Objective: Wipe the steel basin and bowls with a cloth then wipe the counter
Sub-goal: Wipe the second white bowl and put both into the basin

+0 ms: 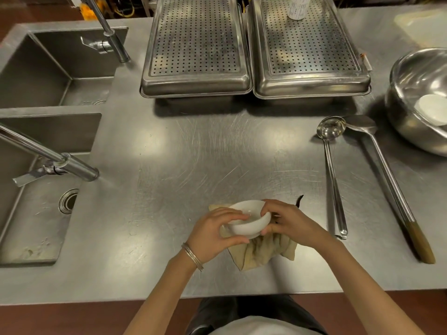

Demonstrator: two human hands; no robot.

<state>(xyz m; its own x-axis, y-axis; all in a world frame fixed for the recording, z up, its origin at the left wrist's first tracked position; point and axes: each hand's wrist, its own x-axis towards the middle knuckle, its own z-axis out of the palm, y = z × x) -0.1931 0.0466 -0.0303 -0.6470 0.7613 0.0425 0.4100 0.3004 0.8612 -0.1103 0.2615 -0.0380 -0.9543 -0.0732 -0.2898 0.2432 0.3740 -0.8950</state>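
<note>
Centre front: small white bowl (249, 220), gripped from both sides just above a crumpled beige cloth (261, 252) near the front edge of the steel table (193, 151). Left hand (212, 234), bangles (192, 256) at the wrist, with fingers (232, 215) curled round the bowl's near-left wall. Right hand (290, 224) with fingers (268, 209) clamped over the far-right rim, thumb under the wall, cloth bunched directly beneath. Whether the cloth is pinched as well: cannot tell.

Right of the hands: ladle (331, 128) and long-handled spatula (362, 124), side by side, handles toward the front edge, heads touching. Far right, partly out of frame: large steel basin (406, 76) with white bowls (433, 110) inside.

Back of the table: two perforated steel trays (196, 44) (309, 42), set side by side; white cylindrical container (297, 7) upright on the right-hand one.

Left: two sinks, far (36, 76) and near (31, 213), each with a faucet (108, 32) (48, 158) angled over it.
</note>
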